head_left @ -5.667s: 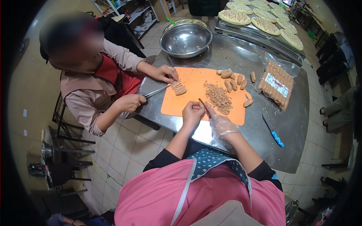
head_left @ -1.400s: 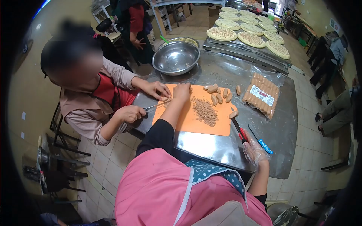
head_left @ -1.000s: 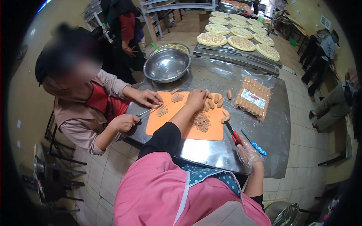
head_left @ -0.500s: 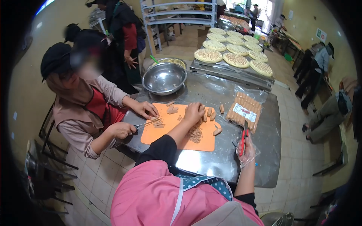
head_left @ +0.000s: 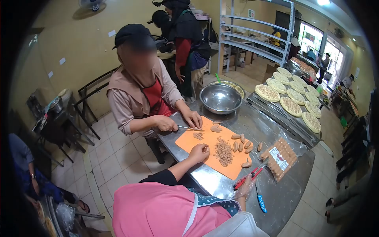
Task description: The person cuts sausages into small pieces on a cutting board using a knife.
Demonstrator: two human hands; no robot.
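My left hand [head_left: 199,153], bare and closed, hovers by the left edge of the orange cutting board [head_left: 228,170]. Whatever its curled fingers hold, if anything, is hidden. In a clear plastic glove, my right hand [head_left: 245,186] grips red-handled scissors [head_left: 241,183], their tips near the sausage pack [head_left: 281,158]. That pack is clear plastic with a white label. Chopped sausage [head_left: 224,152] is heaped on the board, with several short sausage pieces [head_left: 241,146] beside it. A blue-handled knife [head_left: 261,203] lies on the table just right of my right hand.
Across the board, a co-worker's hand [head_left: 167,123] holds a knife [head_left: 189,128] by sausage strips [head_left: 198,136]. A steel bowl [head_left: 221,98] stands at the table's back edge. Trays of topped round doughs [head_left: 291,106] are beyond, near a metal rack [head_left: 256,49].
My view has turned left. My left hand has drawn back from the chopped sausage to the board's left edge. The scissors have moved back from the pack, and the blue-handled knife now shows.
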